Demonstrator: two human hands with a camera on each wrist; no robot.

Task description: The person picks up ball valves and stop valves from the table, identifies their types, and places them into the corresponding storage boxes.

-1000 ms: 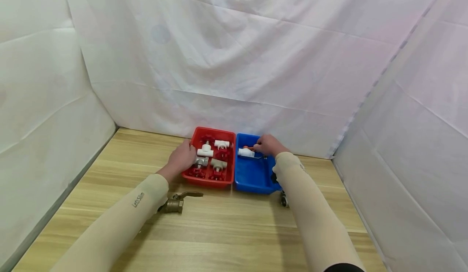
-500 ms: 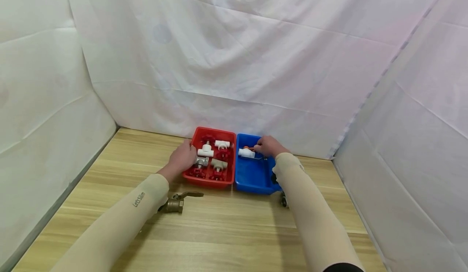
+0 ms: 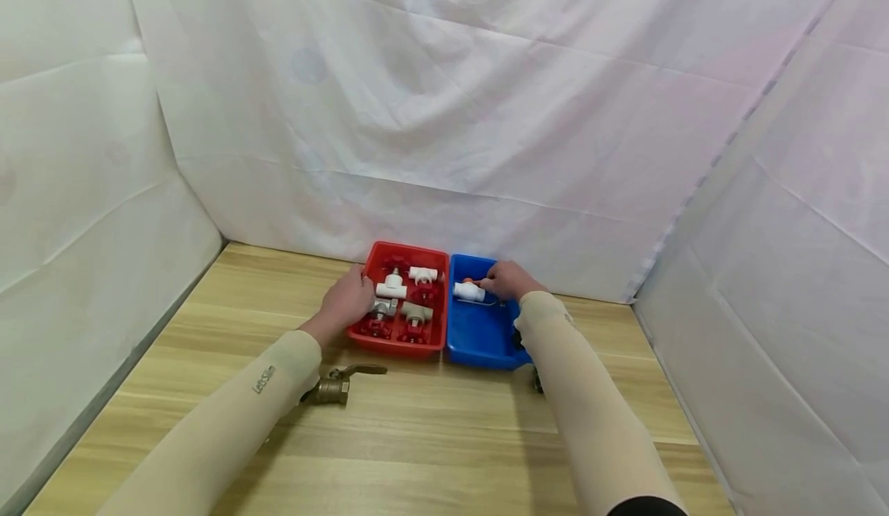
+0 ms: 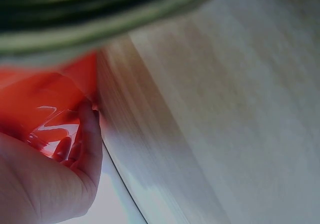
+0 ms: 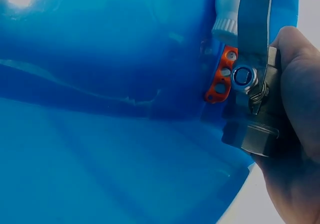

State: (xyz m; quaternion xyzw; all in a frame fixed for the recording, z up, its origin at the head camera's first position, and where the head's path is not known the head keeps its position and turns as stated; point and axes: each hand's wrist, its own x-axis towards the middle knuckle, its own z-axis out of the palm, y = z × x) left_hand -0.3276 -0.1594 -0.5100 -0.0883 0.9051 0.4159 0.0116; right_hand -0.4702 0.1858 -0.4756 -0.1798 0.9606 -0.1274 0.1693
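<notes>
At blue tray [image 3: 479, 335], RH fingers [image 3: 496, 275] gripping valve [image 5: 257, 78]

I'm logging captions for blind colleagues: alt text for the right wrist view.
A right hand grips a metal valve with a flat lever at the edge of a blue tray. Beside the valve, an orange piece with holes and part of a white fitting show.
</notes>
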